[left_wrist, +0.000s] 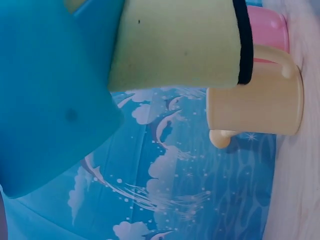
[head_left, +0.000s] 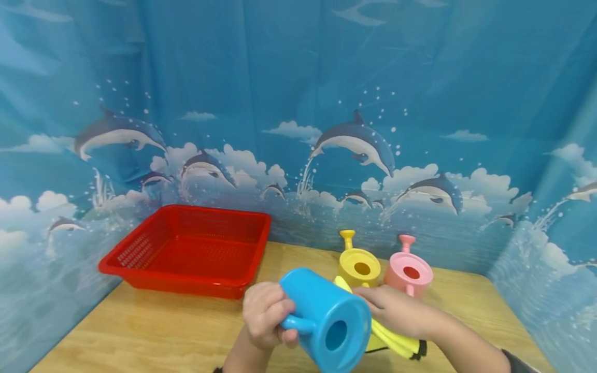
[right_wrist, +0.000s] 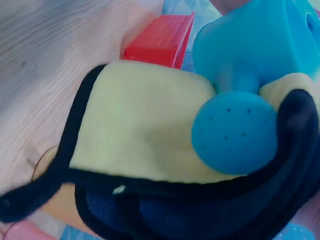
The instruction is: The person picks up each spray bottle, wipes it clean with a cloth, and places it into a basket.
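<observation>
Blue watering can (head_left: 324, 305) — held over the wooden table (head_left: 163, 336) by its handle (head_left: 298, 325).

Head view: the left hand (head_left: 268, 315) grips the handle, and the right hand (head_left: 396, 310) holds a yellow cloth (head_left: 396, 340) against the can. It looks like hard plastic, so probably light but a bit slippery — the handle seems the best place to hold. Left wrist view: the yellow watering can (left_wrist: 252, 107) is past the soft-looking cloth. Right wrist view: the cloth is behind the round sprinkler head (right_wrist: 235, 132).

Table (head_left: 186, 331), red basket (head_left: 186, 286), yellow can (head_left: 349, 264), pink can (head_left: 396, 268)
</observation>
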`<control>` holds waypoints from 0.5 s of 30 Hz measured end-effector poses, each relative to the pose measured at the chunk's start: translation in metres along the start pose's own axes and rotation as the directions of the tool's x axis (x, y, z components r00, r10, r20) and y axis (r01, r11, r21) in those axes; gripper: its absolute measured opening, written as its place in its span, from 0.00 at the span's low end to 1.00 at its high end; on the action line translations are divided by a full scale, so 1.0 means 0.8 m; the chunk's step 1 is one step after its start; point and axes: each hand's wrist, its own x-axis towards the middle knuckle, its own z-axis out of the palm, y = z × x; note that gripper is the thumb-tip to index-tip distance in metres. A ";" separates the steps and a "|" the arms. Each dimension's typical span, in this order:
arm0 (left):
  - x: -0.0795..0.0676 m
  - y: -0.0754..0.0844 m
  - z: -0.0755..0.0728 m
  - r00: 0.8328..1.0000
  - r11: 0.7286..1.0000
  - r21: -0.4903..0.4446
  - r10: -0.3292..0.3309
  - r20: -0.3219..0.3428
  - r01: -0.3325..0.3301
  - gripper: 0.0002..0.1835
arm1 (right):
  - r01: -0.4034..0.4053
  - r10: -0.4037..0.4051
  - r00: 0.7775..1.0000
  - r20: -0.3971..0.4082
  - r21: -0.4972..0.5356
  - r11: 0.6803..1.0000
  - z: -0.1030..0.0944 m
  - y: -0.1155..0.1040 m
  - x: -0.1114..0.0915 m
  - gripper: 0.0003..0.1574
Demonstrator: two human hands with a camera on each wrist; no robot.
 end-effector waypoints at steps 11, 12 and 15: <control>0.002 0.002 -0.003 0.999 0.999 -0.010 -0.049 -0.009 0.048 0.24 | 0.178 -0.182 0.983 -0.017 -0.148 0.973 -0.002 0.003 -0.025 0.20; 0.003 0.003 -0.002 0.999 0.999 -0.008 -0.043 -0.012 0.043 0.24 | 0.179 -0.184 0.983 -0.020 -0.149 0.973 -0.004 0.003 -0.026 0.20; 0.007 0.005 0.001 1.000 1.000 -0.019 -0.025 -0.018 0.025 0.23 | 0.151 -0.155 0.988 -0.027 -0.131 0.980 -0.007 0.003 -0.020 0.18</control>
